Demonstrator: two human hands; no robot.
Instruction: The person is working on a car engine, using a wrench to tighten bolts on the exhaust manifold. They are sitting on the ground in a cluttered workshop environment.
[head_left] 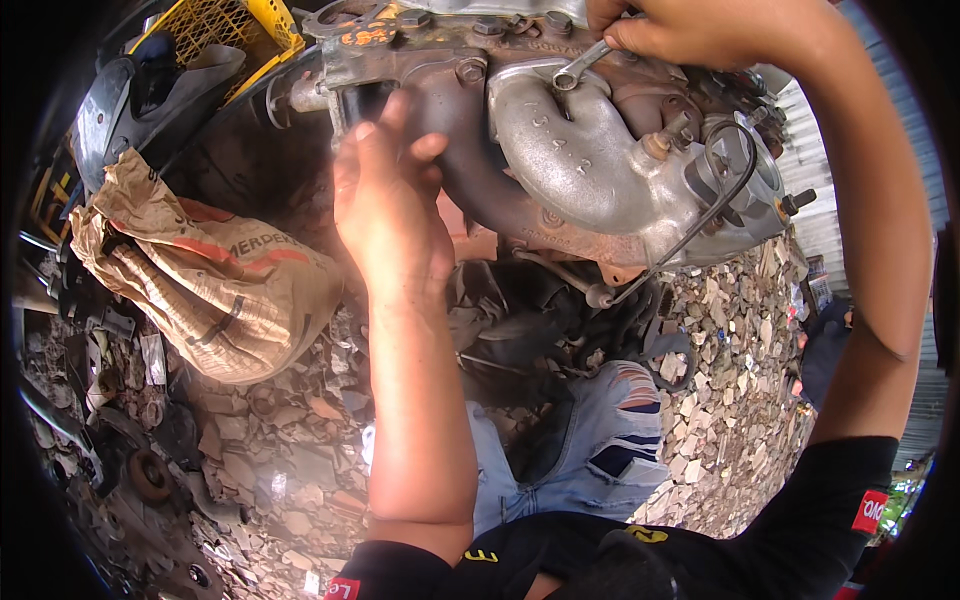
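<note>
An engine block (575, 40) crusted with rust and oil fills the upper middle, with a silver cast manifold (545, 150) on its near side. Beside that, a dark rusty curved pipe (470, 160) bends downward. My right hand (690, 28) grips a combination wrench (585, 62), whose ring end lies at the top of the silver manifold; the fastener under it is hidden. Up against the left end of the rusty pipe, by its flange, is my left hand (390, 205). Its fingers are apart and I see nothing held in them; the fingertips lie close to the metal.
A crumpled brown paper sack (230, 290) stands to the left, below a yellow crate (225, 40). Greasy metal parts (150, 490) lie at lower left. Broken stone rubble (735, 350) covers the ground, and a corrugated metal sheet (805, 150) stands at right.
</note>
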